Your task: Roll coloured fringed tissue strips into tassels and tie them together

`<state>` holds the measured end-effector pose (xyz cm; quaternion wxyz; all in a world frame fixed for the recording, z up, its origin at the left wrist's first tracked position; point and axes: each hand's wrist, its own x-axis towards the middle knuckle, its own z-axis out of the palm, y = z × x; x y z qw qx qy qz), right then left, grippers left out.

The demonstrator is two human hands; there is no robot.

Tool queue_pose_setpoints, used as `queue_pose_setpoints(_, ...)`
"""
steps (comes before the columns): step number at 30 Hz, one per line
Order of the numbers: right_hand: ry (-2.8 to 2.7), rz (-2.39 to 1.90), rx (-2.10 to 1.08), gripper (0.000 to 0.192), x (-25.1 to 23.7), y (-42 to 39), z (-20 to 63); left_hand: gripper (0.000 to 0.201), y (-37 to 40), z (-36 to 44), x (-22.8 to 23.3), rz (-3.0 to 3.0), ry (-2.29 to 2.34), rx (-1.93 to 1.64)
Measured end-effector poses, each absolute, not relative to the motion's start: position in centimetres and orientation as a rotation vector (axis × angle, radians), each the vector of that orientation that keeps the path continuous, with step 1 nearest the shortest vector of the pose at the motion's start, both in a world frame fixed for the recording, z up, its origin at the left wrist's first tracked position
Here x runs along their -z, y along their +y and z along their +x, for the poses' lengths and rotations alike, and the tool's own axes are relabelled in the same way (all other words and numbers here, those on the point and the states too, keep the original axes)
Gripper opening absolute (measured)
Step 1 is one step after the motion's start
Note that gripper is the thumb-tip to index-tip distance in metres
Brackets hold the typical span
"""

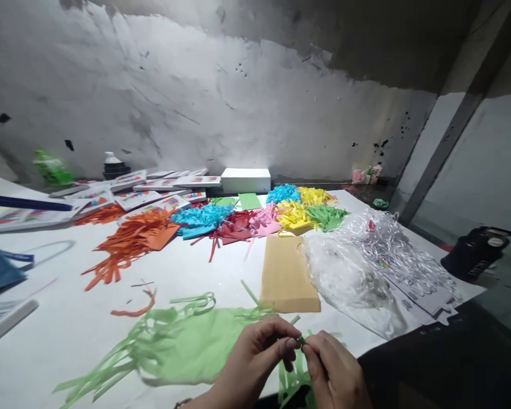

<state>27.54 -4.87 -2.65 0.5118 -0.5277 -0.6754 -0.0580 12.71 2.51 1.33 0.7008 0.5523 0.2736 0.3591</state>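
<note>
both hands' fingers [290, 342] pinch what looks like a green paper strip [301, 339].

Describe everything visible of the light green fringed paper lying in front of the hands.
The light green fringed paper sheet lies flat on the white table, near its front edge. It looks thin, with long narrow strips cut along its sides; some curl or loop. The left hand and right hand pinch a small rolled green strip beside it.
</note>
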Motion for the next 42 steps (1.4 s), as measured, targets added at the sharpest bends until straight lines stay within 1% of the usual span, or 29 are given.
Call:
queue_pose_setpoints(4,-1.805,-1.257,0.122,0.017,1.6,-5.2,26.3,0.036,1.7,10.4,-0.7,1.289,0.662,-0.843)
queue_pose_setpoints(8,-2.045,-1.192,0.090,0.019,-0.1,-5.4,25.7,0.035,1.2,8.5,-0.2,1.444,0.617,-0.842)
queue_pose_setpoints(13,-2.097,-1.149,0.275,0.019,-0.6,-5.6,24.3,0.029,0.8,6.3,0.1,1.790,0.597,-0.889)
queue_pose_setpoints(15,-2.114,-1.110,0.263,0.019,-0.3,-5.7,23.6,0.026,0.5,5.5,0.2,1.841,0.595,-0.895)
queue_pose_setpoints(18,-2.104,-1.130,0.222,0.018,0.2,-5.7,22.6,0.022,0.2,4.6,0.4,1.824,0.602,-0.898)
queue_pose_setpoints(21,-2.071,-1.159,0.255,0.016,0.5,-5.6,21.8,0.023,-0.1,3.9,0.6,1.781,0.613,-0.928)
queue_pose_setpoints(27,-2.091,-1.137,0.108,0.018,1.4,-5.9,21.2,0.034,-0.4,3.4,0.9,1.705,0.663,-0.897)
queue_pose_setpoints(31,-2.051,-1.183,0.117,0.014,2.3,-6.2,20.9,0.038,-0.6,3.3,1.1,1.524,0.678,-0.832)
queue_pose_setpoints(35,-1.998,-1.137,0.083,0.018,2.7,-6.2,20.3,0.040,-0.6,3.1,1.3,1.448,0.693,-0.796)
queue_pose_setpoints(42,-1.983,-1.164,0.093,0.028,1.6,-5.9,19.6,0.035,-0.9,2.4,1.8,1.534,0.720,-0.856)
